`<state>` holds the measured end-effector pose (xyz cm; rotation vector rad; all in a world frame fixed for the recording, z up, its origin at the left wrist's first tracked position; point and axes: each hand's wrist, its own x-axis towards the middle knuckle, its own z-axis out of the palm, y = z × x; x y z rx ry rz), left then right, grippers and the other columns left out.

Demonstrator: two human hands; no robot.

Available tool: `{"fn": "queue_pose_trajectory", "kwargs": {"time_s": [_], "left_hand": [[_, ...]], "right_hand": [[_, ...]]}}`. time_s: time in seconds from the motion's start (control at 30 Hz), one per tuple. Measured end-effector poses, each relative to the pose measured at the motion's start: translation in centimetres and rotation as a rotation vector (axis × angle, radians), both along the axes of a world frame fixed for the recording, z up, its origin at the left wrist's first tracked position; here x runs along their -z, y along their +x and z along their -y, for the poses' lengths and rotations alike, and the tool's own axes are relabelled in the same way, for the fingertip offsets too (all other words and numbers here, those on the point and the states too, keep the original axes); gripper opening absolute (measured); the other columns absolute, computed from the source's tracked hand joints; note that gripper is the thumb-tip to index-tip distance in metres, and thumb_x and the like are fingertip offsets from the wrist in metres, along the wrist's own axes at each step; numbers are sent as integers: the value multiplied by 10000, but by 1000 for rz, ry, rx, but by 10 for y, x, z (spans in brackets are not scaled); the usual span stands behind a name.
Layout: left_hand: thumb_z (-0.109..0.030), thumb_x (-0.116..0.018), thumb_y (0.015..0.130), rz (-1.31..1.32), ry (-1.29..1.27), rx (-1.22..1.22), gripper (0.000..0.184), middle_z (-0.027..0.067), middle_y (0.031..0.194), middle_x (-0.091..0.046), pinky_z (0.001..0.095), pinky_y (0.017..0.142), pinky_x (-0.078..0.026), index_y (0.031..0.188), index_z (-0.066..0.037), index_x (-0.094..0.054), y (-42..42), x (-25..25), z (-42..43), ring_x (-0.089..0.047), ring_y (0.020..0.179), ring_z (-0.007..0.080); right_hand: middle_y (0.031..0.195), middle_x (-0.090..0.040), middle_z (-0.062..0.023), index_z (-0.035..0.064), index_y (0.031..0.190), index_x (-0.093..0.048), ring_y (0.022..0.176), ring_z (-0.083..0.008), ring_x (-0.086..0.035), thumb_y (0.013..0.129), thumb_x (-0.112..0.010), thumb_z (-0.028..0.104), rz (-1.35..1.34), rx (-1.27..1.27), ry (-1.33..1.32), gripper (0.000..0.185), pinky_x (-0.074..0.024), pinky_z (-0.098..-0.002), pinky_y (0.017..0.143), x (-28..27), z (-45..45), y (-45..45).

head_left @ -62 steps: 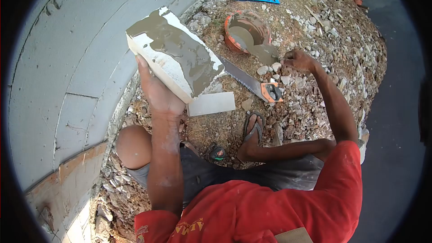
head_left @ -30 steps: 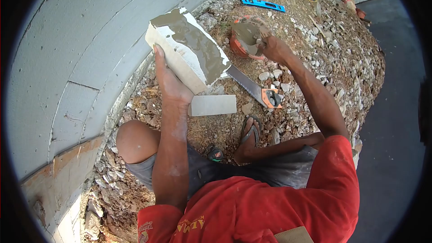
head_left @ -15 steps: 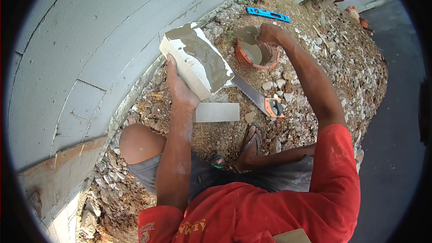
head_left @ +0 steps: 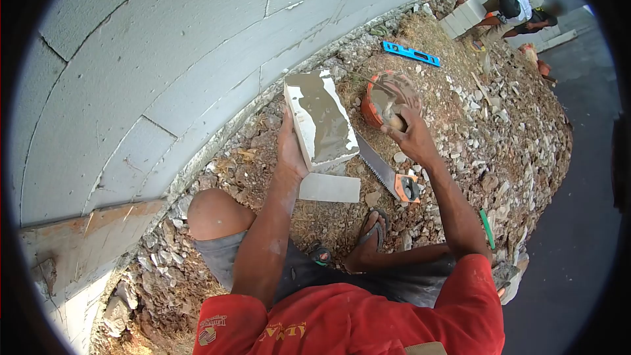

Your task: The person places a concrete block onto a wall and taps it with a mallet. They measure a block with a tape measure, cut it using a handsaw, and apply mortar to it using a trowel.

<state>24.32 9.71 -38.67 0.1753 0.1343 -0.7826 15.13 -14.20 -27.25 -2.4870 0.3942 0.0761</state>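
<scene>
Cradled in my left hand (head_left: 290,148) is a pale block (head_left: 321,118), tilted, its upper face partly coated with wet grey mortar. My right hand (head_left: 411,135) is at the near rim of the orange bucket (head_left: 372,113), thumb and fingers around the handle of a trowel. The trowel's thin blade (head_left: 365,79) points over the far left rim, seen nearly edge-on. Grey mortar lies inside the bucket. A handsaw (head_left: 377,165) with an orange and black handle lies on the ground between my hands. A smaller pale block piece (head_left: 330,188) lies below the held block.
A grey block wall (head_left: 164,72) curves along the left. A blue spirit level (head_left: 411,54) lies beyond the bucket. Rubble covers the ground. A green object (head_left: 487,229) lies by my right elbow. Other people (head_left: 513,5) bend near stacked blocks (head_left: 460,20) at the top right.
The view has shifted, showing more wall and people. My right hand has lowered to the bucket's near side, its grip looser on the trowel. The held block has turned more upright in view.
</scene>
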Motion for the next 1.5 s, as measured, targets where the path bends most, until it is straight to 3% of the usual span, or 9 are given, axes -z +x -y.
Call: {"fn": "queue_pose_trajectory", "kwargs": {"time_s": [0.2, 0.43, 0.57, 0.7, 0.8, 0.9, 1.17, 1.37, 1.5], "left_hand": [[-611, -358, 1022, 49, -207, 70, 696, 160, 1349, -580, 465, 953, -567, 1466, -80, -428, -4, -37, 4, -642, 1147, 301], [-601, -399, 1017, 64, -171, 87, 700, 166, 1344, -583, 434, 927, -581, 1469, -66, -425, -19, -46, -12, -649, 1131, 281], [-546, -351, 1035, 36, -89, 56, 654, 228, 1251, -616, 507, 901, -569, 1430, -36, -461, -2, -45, -20, -654, 1073, 384], [-605, -396, 1017, 72, -85, 20, 690, 159, 1335, -595, 463, 953, -561, 1450, -71, -455, 1, -51, -19, -645, 1139, 298], [-616, -393, 1014, 69, -148, 37, 701, 163, 1348, -588, 472, 965, -553, 1452, -72, -452, -2, -35, -6, -639, 1154, 307], [-617, -388, 1014, 74, -145, 71, 703, 163, 1354, -584, 476, 971, -549, 1455, -72, -448, -11, -48, -4, -636, 1162, 311], [-593, -367, 1032, 122, -51, -23, 676, 141, 1336, -589, 446, 961, -541, 1461, -75, -432, -9, -31, -13, -626, 1159, 288], [-576, -367, 1039, 267, 201, -181, 670, 121, 1393, -551, 449, 1027, -494, 1480, -74, -400, 6, -39, -24, -584, 1221, 284], [-563, -359, 1045, 268, 333, -232, 663, 118, 1423, -524, 447, 1047, -474, 1490, -73, -377, -1, -36, -19, -559, 1252, 279]], "right_hand": [[1196, -586, -167, 16, 1103, -660, 1078, -382, -596, 776, -731, 27, 602, -187, -249, 335, -487, -449, 912, 52, -33, 23], [1206, -593, -172, 26, 1119, -659, 1103, -388, -585, 767, -734, 6, 522, -290, -270, 361, -493, -441, 928, 54, -10, 3], [1126, -611, -185, -10, 1101, -644, 1021, -379, -610, 805, -739, 35, 531, -187, -448, 315, -517, -419, 863, 60, 49, -35], [985, -653, -156, -21, 1103, -648, 857, -314, -658, 890, -719, 170, 559, -57, -466, 295, -531, -403, 759, -3, 31, -23], [657, -602, -34, 35, 1046, -684, 535, -114, -591, 997, -564, 504, 158, 100, 454, 487, -484, -282, 482, -54, 2, -13], [653, -614, -43, 32, 1018, -686, 477, -95, -552, 984, -565, 544, -176, 101, 808, 527, -456, -252, 409, -87, -17, -3], [680, -643, -63, -11, 1006, -700, 495, -127, -599, 864, -669, 655, -426, 112, 372, 682, -491, -267, 421, -87, 41, -22], [765, -691, -106, -2, 996, -662, 764, -256, -707, 934, -658, 471, -400, 222, -38, 478, -549, -415, 683, -13, 142, -35], [954, -726, -176, 41, 1089, -664, 903, -369, -700, 889, -662, 346, -313, 75, -615, 364, -545, -469, 796, 15, 172, -22]]}}
